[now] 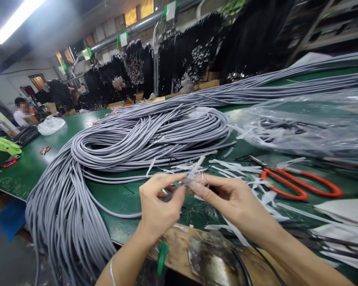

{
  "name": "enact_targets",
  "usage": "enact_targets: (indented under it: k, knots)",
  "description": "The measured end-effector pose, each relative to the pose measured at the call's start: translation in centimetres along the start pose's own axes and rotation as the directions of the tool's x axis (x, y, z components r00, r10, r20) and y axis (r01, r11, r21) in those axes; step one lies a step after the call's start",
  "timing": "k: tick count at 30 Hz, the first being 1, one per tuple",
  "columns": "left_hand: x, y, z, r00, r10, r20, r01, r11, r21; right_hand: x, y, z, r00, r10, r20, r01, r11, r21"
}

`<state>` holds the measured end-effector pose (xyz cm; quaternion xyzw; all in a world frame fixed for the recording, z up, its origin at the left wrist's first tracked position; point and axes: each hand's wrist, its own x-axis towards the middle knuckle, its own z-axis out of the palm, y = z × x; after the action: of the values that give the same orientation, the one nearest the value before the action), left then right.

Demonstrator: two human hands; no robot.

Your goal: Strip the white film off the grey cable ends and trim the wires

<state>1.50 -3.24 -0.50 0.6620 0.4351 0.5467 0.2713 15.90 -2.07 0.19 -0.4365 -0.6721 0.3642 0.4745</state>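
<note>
In the head view my left hand [161, 204] pinches a grey cable [131, 215] close to its end, and the cable runs off to the left below the big bundle. Opposite it, the thumb and fingers of my right hand [229, 194] are closed on the whitish, frayed material [193, 174] at that cable end, which looks like loose wrapping or filler strands. My fingertips nearly meet there and hide part of the end. Scraps of white strip [238, 166] lie on the table around both hands.
A large coiled bundle of grey cables [116, 145] covers the green table [119, 196] and hangs over its front edge. Orange-handled scissors [298, 184] lie at right by a clear plastic bag [322, 123]. Smaller scissors [44, 150] lie at far left. A person [23, 113] is in the background.
</note>
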Motion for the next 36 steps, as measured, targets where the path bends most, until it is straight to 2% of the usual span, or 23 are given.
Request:
enact_targets:
  k: [4, 9, 14, 18, 20, 22, 24, 26, 28, 31, 33, 36]
  knots:
    - [-0.2, 0.3, 0.1, 0.994, 0.096, -0.050, -0.095, 0.995, 0.028, -0.2, -0.4, -0.5, 1.000, 0.004, -0.012, -0.004, 0.999, 0.036]
    - [-0.4, 0.8, 0.3, 0.976, 0.184, -0.114, -0.167, 0.976, 0.140, -0.3, -0.9, -0.6, 0.999, 0.003, -0.036, 0.000, 0.996, 0.094]
    - [-0.3, 1.4, 0.5, 0.952, 0.292, -0.092, -0.262, 0.932, 0.252, -0.3, -0.6, -0.1, 0.996, 0.021, -0.091, -0.005, 0.986, 0.169]
    - [-0.8, 1.2, 1.0, 0.939, 0.343, -0.010, -0.318, 0.881, 0.351, 0.0, -0.9, -0.9, 0.973, 0.062, -0.222, 0.002, 0.961, 0.276]
    - [-1.3, 0.9, 1.3, 0.952, 0.300, 0.058, -0.302, 0.892, 0.336, 0.2, -1.5, -2.1, 0.944, 0.058, -0.323, 0.061, 0.936, 0.346]
    - [-1.6, 0.7, 1.6, 0.971, 0.221, 0.095, -0.239, 0.934, 0.267, 0.3, -2.2, -3.3, 0.894, 0.054, -0.445, 0.132, 0.916, 0.378]
    - [-1.4, 0.7, 1.6, 0.993, 0.099, 0.060, -0.109, 0.977, 0.186, 0.2, -2.6, -3.8, 0.832, 0.084, -0.548, 0.152, 0.916, 0.371]
    - [-0.8, 0.6, 1.4, 0.999, -0.043, -0.008, 0.044, 0.995, 0.087, 0.2, -2.5, -3.4, 0.809, 0.105, -0.579, 0.114, 0.937, 0.330]
    - [0.0, 0.6, 1.0, 0.985, -0.170, -0.021, 0.169, 0.984, -0.047, 0.1, -2.0, -2.3, 0.844, 0.088, -0.529, 0.057, 0.966, 0.252]
    - [0.9, 0.4, 0.4, 0.960, -0.274, 0.061, 0.280, 0.922, -0.268, 0.0, -1.0, -0.6, 0.931, 0.053, -0.361, -0.012, 0.993, 0.115]
    - [0.9, 0.2, 0.2, 0.953, -0.284, 0.102, 0.301, 0.878, -0.371, -0.1, -0.5, 0.2, 0.961, 0.064, -0.270, -0.047, 0.997, 0.069]
    - [0.5, 0.0, 0.3, 0.959, -0.254, 0.128, 0.284, 0.861, -0.422, -0.2, -0.3, 0.7, 0.972, 0.071, -0.226, -0.052, 0.995, 0.085]
